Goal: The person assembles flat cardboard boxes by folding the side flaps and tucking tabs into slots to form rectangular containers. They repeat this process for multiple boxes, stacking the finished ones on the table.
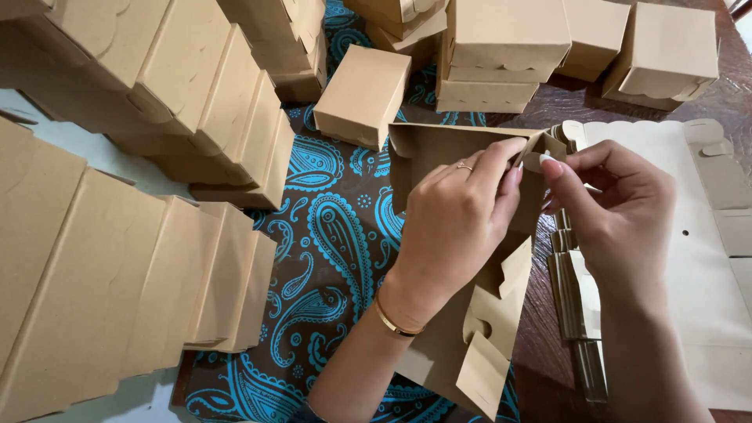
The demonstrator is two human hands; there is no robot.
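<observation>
Paisley cloth (329, 227) carries finished boxes (362, 95). Left hand (458, 215) and right hand (619, 211) pinch the half-folded carton (439, 153) corner flap (540, 147); tucking judged next.

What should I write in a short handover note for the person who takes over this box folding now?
Left hand: pinching a corner flap of the half-folded brown box.
Right hand: pinching the same corner from the other side.
Done: rows of folded boxes at left and more at the top, on the blue paisley cloth.
Left: this box's lower flaps hang loose; a flat stack of unfolded blanks lies at right on the wooden table.
</observation>
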